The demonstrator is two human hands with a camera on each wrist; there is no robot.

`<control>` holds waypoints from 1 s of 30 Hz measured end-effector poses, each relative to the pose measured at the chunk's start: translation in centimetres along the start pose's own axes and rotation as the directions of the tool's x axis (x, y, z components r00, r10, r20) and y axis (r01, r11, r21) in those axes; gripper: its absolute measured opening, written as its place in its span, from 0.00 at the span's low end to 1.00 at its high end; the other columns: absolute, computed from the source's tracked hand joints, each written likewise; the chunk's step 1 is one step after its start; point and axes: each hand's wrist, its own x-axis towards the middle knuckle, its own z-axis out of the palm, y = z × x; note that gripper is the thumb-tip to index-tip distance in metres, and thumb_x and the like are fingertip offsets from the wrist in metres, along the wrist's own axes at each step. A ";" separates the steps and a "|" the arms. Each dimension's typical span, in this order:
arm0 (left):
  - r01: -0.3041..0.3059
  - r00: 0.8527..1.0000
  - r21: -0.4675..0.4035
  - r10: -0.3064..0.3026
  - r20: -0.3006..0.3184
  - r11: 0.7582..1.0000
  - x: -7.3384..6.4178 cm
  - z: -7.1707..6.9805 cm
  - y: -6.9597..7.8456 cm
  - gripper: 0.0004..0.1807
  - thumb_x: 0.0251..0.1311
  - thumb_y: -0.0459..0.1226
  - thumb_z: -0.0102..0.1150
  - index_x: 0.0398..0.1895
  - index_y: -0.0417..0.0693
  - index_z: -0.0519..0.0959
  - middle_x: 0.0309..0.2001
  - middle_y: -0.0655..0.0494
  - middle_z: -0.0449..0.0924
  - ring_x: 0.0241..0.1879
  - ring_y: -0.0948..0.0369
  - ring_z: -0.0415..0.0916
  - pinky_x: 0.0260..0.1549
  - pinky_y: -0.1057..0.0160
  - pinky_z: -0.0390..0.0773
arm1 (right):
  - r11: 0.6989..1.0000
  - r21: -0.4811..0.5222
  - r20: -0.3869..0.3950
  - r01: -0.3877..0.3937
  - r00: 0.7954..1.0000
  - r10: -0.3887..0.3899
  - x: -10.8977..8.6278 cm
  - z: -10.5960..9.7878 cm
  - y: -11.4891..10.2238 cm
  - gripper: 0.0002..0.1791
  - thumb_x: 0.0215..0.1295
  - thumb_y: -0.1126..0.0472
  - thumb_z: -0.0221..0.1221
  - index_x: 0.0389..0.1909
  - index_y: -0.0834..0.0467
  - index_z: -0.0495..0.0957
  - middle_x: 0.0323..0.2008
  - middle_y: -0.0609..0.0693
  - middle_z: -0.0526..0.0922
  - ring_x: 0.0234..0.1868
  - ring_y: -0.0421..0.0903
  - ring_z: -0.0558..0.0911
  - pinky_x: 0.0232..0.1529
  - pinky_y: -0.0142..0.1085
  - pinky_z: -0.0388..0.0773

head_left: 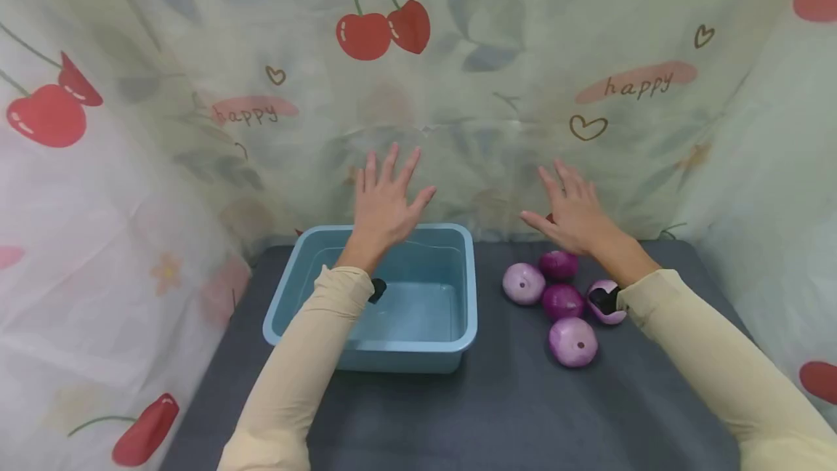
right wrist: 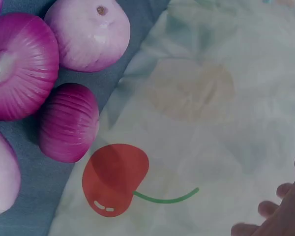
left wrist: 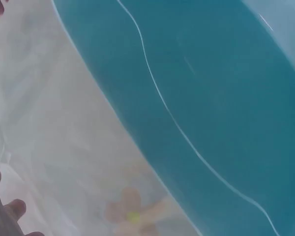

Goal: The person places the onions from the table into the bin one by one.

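My left hand (head_left: 386, 206) is raised over the far side of a blue plastic basin (head_left: 467, 296), fingers spread and holding nothing. My right hand (head_left: 570, 211) is held up beyond a cluster of onions, its fingers spread too. The cluster has dark purple onions (head_left: 563, 302) and paler ones (head_left: 573, 342); my right wrist partly covers one pale onion (head_left: 607, 315). In the right wrist view, a dark purple onion (right wrist: 69, 123) lies near the cloth edge, with my fingertips at the lower right. The left wrist view is mostly basin wall (left wrist: 211, 98).
A dark grey cloth (head_left: 510, 413) covers the table. Printed curtains (head_left: 431, 107) with cherries and "happy" lettering hang behind the table and along both sides. The basin stands left of the onions.
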 end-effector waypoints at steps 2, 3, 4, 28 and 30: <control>-0.010 1.000 0.001 0.010 -0.011 1.000 -0.1 -0.5 -0.4 0.39 0.72 0.69 0.32 0.82 0.80 0.38 0.85 0.58 0.35 0.84 0.42 0.30 0.79 0.35 0.42 | 0.999 0.026 0.009 0.020 1.000 -0.020 -0.4 -0.3 0.3 0.51 0.74 0.32 0.48 0.83 0.55 0.35 0.83 0.63 0.32 0.82 0.68 0.39 0.77 0.69 0.40; -0.014 1.000 -0.001 0.014 -0.013 1.000 -0.1 -0.7 -0.7 0.39 0.72 0.69 0.32 0.82 0.79 0.38 0.85 0.58 0.35 0.84 0.42 0.31 0.79 0.35 0.42 | 0.999 0.029 0.012 0.030 0.999 -0.031 -0.7 -0.4 0.4 0.51 0.74 0.33 0.49 0.83 0.55 0.35 0.83 0.63 0.32 0.82 0.68 0.39 0.78 0.68 0.41; -0.015 1.000 -0.002 0.015 -0.012 1.000 -0.1 -0.9 -0.9 0.39 0.72 0.69 0.32 0.82 0.79 0.38 0.85 0.58 0.36 0.84 0.42 0.31 0.79 0.36 0.43 | 0.998 0.037 0.014 0.043 0.999 -0.043 -0.9 -0.5 0.6 0.51 0.74 0.34 0.50 0.83 0.56 0.36 0.83 0.64 0.34 0.82 0.68 0.40 0.78 0.67 0.42; -0.123 0.984 -0.199 0.145 0.100 0.972 -2.9 -5.5 -10.0 0.36 0.75 0.61 0.44 0.82 0.74 0.49 0.84 0.58 0.44 0.83 0.44 0.37 0.76 0.32 0.49 | 0.940 0.293 0.060 0.174 0.978 -0.200 -7.4 1.5 2.6 0.45 0.62 0.42 0.69 0.72 0.60 0.65 0.69 0.60 0.70 0.69 0.61 0.71 0.65 0.64 0.69; -0.115 0.985 -0.200 0.138 0.105 0.973 -3.3 -5.6 -11.0 0.35 0.75 0.61 0.44 0.82 0.72 0.51 0.84 0.58 0.45 0.83 0.43 0.38 0.76 0.31 0.49 | 0.943 0.288 0.056 0.167 0.980 -0.191 -7.9 2.1 2.9 0.43 0.60 0.41 0.71 0.69 0.58 0.68 0.66 0.58 0.72 0.67 0.59 0.73 0.63 0.62 0.71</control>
